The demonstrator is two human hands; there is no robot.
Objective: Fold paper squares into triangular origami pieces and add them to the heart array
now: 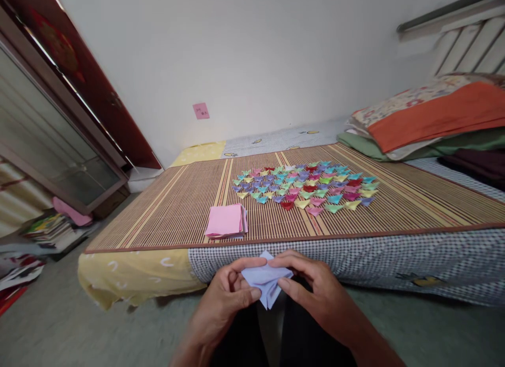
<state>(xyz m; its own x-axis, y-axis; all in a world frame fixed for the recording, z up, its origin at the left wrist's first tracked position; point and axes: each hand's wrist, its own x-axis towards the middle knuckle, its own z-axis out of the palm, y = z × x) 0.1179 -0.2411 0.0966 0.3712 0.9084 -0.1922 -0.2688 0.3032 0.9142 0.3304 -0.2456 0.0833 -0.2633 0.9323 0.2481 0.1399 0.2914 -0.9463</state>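
A partly folded sheet of pale blue-violet paper (265,275) is held between both hands, over the lap and just in front of the bed's edge. My left hand (232,290) pinches its left side, thumb on the near face. On the right side, my right hand (305,283) grips the paper between thumb and fingers. Beyond the hands, a stack of square paper with a pink sheet on top (224,220) lies on the striped mat (169,209). Several small folded paper shapes in many colours (310,189) stand in rows to the right of the stack.
Pillows (437,114) and folded cloths (475,164) lie at the bed's right end. A pink note (201,110) is on the wall. Books (49,227) are piled low at the left, near a glass-panelled door (59,125). The checked bedsheet (355,256) hangs over the near edge.
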